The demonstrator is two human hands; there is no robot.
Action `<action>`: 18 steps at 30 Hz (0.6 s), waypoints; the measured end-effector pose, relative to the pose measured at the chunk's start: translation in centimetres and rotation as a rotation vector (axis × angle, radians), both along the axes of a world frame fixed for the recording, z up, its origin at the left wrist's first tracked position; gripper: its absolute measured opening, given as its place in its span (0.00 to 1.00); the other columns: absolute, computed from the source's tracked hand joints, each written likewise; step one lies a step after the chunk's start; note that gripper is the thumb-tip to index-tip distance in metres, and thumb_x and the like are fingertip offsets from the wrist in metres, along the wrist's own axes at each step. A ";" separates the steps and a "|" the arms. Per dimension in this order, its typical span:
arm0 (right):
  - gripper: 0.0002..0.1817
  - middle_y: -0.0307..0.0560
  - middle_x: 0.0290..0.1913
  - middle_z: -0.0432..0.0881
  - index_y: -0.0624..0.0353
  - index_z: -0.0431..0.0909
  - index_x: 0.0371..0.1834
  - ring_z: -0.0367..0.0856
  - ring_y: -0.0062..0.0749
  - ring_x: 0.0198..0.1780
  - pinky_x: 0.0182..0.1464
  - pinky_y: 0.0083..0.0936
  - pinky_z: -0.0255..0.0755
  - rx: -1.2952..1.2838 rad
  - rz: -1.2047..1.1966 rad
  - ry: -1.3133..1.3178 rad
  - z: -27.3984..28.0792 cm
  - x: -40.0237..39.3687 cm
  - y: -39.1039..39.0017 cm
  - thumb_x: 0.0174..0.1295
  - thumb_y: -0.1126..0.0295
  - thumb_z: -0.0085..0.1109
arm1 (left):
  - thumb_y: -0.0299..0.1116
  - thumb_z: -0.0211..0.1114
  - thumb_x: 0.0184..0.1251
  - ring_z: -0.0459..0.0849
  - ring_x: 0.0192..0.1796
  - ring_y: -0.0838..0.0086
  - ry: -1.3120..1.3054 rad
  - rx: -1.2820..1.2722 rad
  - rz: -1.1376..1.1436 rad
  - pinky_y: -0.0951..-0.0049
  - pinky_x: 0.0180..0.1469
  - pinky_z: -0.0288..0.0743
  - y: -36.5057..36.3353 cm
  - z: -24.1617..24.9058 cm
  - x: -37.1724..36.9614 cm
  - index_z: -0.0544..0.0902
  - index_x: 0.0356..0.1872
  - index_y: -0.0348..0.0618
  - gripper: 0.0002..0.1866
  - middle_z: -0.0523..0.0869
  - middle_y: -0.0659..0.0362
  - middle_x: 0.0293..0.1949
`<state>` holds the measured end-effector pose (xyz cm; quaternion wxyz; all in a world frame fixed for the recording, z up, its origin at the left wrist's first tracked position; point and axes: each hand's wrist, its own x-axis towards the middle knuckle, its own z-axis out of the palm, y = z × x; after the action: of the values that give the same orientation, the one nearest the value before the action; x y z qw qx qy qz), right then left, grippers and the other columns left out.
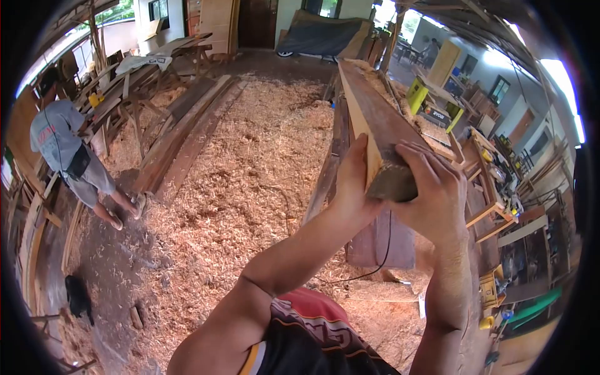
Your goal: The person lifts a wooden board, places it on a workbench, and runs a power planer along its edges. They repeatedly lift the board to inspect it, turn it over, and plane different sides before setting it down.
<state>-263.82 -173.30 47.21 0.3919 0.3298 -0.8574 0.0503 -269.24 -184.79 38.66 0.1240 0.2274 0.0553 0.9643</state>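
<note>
A long wooden plank (390, 128) stretches away from me, its near end raised toward my chest. Its top face is reddish brown and its left edge is pale. My left hand (355, 178) grips the near end from the left side, palm against the pale edge. From the right, my right hand (434, 187) wraps over the same end, with fingers on the top face and thumb underneath. The dark cut end shows between both hands. Beyond the plank's right side stands a lime-green Ryobi planer (435, 112).
Wood shavings (250, 162) cover the floor. Several boards (187, 137) lie at left. Another person (65, 137) stands by a workbench at far left. A dark cable (382, 265) hangs below the plank. A wooden tool bench (490, 175) stands at right.
</note>
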 end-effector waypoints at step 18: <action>0.39 0.52 0.54 0.86 0.59 0.81 0.57 0.87 0.47 0.54 0.57 0.35 0.80 -0.009 -0.083 -0.067 0.1 -0.2 1.0 0.30 0.76 0.74 | 0.46 0.41 0.82 0.85 0.56 0.64 -0.032 -0.026 0.044 0.60 0.63 0.81 1.1 1.1 -0.1 0.72 0.61 0.39 0.23 0.83 0.50 0.53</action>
<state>-264.00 -172.35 47.32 0.3660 0.2904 -0.8828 0.0488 -269.38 -183.71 39.79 0.1067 0.2092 0.0706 0.9695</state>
